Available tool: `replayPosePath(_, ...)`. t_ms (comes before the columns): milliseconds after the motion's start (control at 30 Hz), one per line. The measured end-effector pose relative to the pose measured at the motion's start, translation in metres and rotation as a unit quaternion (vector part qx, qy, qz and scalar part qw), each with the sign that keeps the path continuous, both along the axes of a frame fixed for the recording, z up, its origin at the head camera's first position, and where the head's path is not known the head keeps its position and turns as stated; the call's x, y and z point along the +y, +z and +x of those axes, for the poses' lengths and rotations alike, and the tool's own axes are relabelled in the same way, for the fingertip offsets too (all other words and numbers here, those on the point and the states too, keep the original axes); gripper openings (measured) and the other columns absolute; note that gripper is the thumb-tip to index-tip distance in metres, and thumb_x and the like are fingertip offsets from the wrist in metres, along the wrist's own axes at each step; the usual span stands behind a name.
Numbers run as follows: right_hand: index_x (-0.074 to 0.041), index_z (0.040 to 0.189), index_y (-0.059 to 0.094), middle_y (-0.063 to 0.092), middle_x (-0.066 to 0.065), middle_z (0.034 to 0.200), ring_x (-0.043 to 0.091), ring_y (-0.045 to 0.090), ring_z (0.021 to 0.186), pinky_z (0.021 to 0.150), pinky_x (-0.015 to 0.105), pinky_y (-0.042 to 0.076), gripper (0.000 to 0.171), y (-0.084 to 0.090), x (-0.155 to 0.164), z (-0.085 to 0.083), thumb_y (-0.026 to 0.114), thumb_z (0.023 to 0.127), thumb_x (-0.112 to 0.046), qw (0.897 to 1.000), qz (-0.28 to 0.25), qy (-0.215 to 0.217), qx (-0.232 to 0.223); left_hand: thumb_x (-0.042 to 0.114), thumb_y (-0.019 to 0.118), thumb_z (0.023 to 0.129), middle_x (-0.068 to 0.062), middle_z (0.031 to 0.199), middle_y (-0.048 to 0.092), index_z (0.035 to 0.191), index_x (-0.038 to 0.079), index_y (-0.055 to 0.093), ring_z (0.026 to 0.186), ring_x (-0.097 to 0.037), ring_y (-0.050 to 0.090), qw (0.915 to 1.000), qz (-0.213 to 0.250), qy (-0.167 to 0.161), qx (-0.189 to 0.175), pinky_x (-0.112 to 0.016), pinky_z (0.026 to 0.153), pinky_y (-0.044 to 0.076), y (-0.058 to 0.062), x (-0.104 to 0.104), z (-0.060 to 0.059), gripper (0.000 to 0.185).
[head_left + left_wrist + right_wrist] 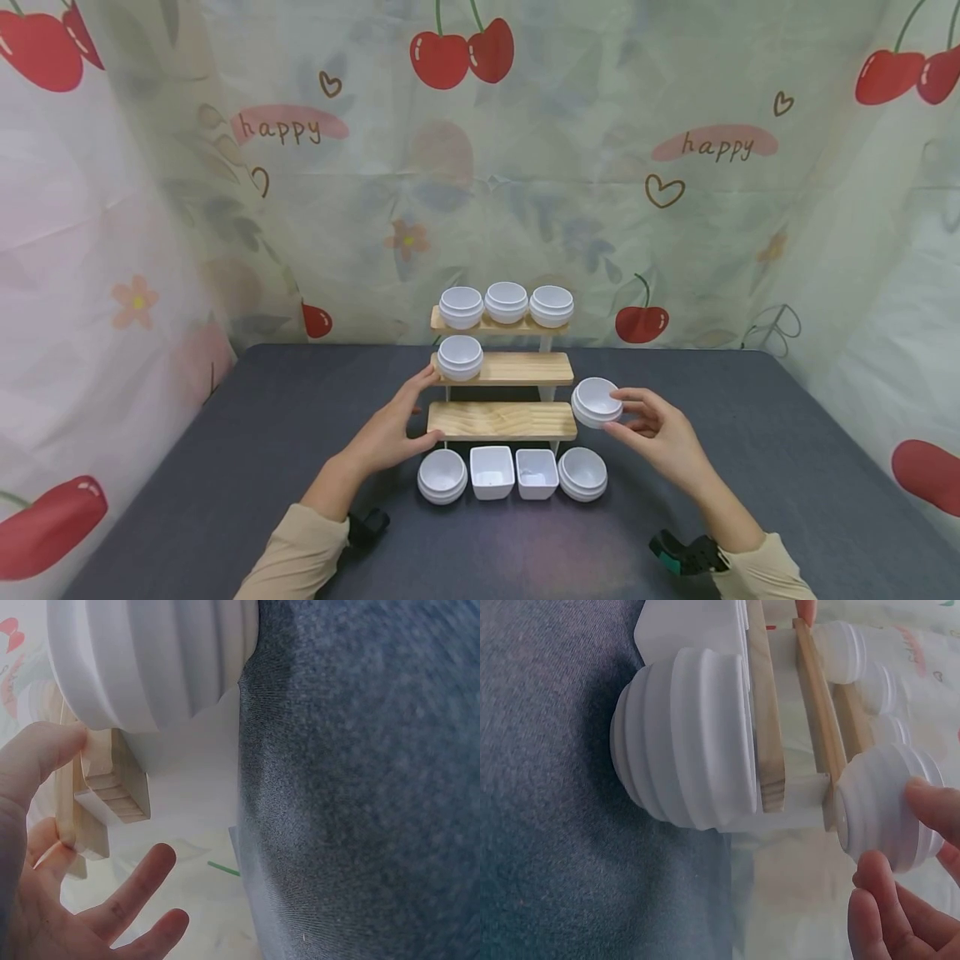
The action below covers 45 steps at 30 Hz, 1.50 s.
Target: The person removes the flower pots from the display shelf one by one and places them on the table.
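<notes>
white ribbed bowl, likely light, stiff, slick: pinched at rim between right hand fingers. left hand fingers apart, steadying wooden shelf.

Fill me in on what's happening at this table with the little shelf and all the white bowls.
A person is handling white bowls at a three-step wooden shelf on a grey table. The right hand holds one round bowl in the air beside the shelf's right end. The left hand rests against the shelf's left side. Three bowls sit on the top step, one on the middle step, none on the bottom. Two round bowls and two square ones stand in a row in front.
</notes>
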State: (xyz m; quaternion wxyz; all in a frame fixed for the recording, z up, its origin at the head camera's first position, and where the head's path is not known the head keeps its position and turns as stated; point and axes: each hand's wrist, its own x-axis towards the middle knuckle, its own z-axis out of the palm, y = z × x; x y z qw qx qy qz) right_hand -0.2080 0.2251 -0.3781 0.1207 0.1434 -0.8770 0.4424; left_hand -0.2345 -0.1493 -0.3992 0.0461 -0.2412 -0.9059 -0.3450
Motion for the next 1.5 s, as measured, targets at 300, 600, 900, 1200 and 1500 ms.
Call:
replayPosePath(300,-0.011,0.117,0.058,0.068,0.018,0.109,-0.001,0.063,0.072,0.063,0.019,0.053,0.041,-0.001,0.006,0.002,0.073,0.08,-0.021,1.0,0.004,0.002,-0.008,0.022,0.07,0.083,-0.006,0.158,0.014,0.148,0.017,0.02,0.12,-0.034,0.053,1.0,0.0,0.002,-0.001,-0.047,0.096,0.048,0.0,0.0,0.0,0.082)
replayPosePath(600,-0.009,0.116,0.058,0.067,0.021,0.108,0.0,0.063,0.071,0.062,0.019,0.053,0.041,-0.002,0.015,0.003,0.073,0.08,-0.02,1.0,0.015,0.003,-0.016,0.022,0.07,0.083,-0.005,0.158,0.014,0.148,0.019,0.019,0.121,-0.035,0.053,1.0,-0.002,0.002,0.003,-0.048,0.096,0.048,0.0,0.0,0.0,0.083)
replayPosePath(900,-0.008,0.115,0.057,0.067,0.022,0.108,-0.001,0.063,0.07,0.061,0.02,0.052,0.04,-0.006,0.023,0.003,0.073,0.08,-0.017,1.0,0.014,0.015,-0.023,0.022,0.07,0.083,-0.004,0.158,0.013,0.149,0.019,0.019,0.121,-0.035,0.052,1.0,0.002,-0.002,0.0,-0.048,0.097,0.048,0.0,0.0,0.001,0.083)
replayPosePath(1200,-0.007,0.114,0.057,0.067,0.023,0.108,-0.001,0.063,0.071,0.061,0.02,0.053,0.038,-0.007,0.029,0.004,0.072,0.081,-0.017,0.999,0.021,0.021,-0.026,0.022,0.07,0.084,-0.004,0.158,0.012,0.149,0.02,0.018,0.121,-0.035,0.052,1.0,0.002,-0.001,-0.003,-0.047,0.097,0.047,-0.001,0.001,0.0,0.083)
replayPosePath(1500,-0.006,0.112,0.057,0.067,0.023,0.106,-0.002,0.061,0.07,0.06,0.02,0.052,0.036,-0.01,0.035,0.004,0.072,0.081,-0.014,0.999,0.021,0.034,-0.021,0.022,0.07,0.083,-0.004,0.158,0.012,0.149,0.02,0.018,0.121,-0.034,0.052,1.0,0.002,0.001,-0.004,-0.047,0.097,0.048,-0.001,0.0,0.0,0.083)
